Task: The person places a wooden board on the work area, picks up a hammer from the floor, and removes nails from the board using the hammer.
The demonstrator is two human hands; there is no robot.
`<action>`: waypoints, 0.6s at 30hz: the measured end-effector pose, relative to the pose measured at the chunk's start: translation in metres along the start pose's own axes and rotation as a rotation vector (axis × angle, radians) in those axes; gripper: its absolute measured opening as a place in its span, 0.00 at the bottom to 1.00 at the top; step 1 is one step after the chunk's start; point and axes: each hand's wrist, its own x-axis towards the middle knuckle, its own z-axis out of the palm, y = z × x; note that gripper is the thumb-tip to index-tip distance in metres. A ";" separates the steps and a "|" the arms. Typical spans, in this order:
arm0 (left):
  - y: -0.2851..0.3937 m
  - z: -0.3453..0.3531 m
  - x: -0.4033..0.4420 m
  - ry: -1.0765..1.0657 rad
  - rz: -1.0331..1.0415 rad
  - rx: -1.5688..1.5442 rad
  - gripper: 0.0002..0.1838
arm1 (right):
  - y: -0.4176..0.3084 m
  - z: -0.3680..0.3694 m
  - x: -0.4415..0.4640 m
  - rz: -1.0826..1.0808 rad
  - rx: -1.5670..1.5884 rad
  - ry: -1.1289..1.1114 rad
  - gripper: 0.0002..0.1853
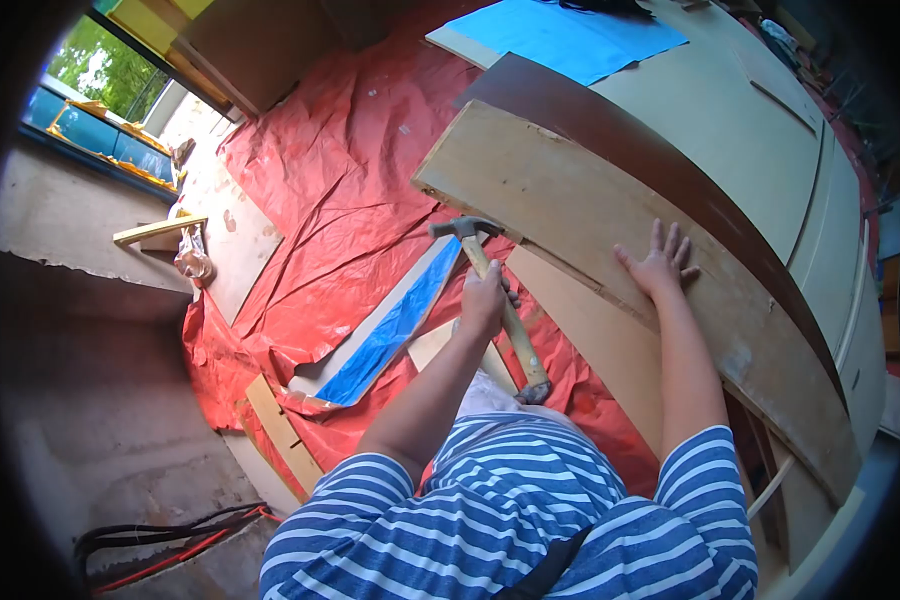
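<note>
Left hand (483, 302) was closed round the handle of a claw hammer (521, 346), mid-frame, nearer the head than the butt. Right hand (660, 268), right of center, was open — fingers spread, palm down on a long wooden board (570, 190), nothing gripped. Board ran from upper center to lower right, over a brown panel (650, 165). Hammer head sat by the board's lower edge; couldn't tell if it touched.

On handling, my view: the spread palm was a sound way to steady the board, and well clear of the hammer head. The high grip suited short, controlled strokes or careful claw work; for a full swing, a hold nearer the butt would have been better. Face square to the work, claw set close in, weight through the right palm so the board couldn't skate. Footing looked worth a check too — the red sheet (320, 190) was rumpled and could catch a foot.

Labels: no brand I could read on hammer or board. A few pale marks on the red sheet, upper center, too small to make out. Blue sheet (560, 40) at the top showed no legible writing.
</note>
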 end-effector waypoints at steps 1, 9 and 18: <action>0.002 0.000 0.000 -0.011 -0.033 -0.032 0.12 | 0.001 -0.001 0.000 -0.005 -0.002 0.001 0.64; 0.005 -0.017 0.005 -0.062 -0.072 -0.055 0.13 | 0.003 -0.001 0.001 -0.029 0.008 0.001 0.64; -0.002 0.005 -0.003 -0.013 -0.015 -0.028 0.12 | 0.005 -0.002 0.002 -0.045 0.012 -0.003 0.63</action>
